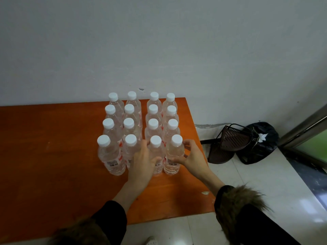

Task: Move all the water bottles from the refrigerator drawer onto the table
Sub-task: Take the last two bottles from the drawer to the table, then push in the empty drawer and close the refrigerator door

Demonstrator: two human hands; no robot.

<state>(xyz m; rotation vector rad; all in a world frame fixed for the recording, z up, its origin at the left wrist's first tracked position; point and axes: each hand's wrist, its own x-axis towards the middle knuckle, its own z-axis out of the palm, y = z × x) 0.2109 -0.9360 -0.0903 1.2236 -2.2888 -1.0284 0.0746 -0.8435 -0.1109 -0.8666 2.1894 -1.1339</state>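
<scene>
Clear, glossy plastic is seen in the water bottles [139,131], each closed by a matt white plastic cap [155,140] and wrapped in a printed paper-like label [112,163]. Under the grip, the surface [53,156] is shown as smooth orange-brown wood with a dull sheen. To the right of the grip, pale glossy tiles are seen on the floor [265,183], beside a crinkled, shiny black plastic bag [261,144]. Shaggy fur trim [235,200] is worn on the dark cloth sleeves.

A plain room: bare white wall [177,41], orange table [44,147], tiled floor [247,174].
</scene>
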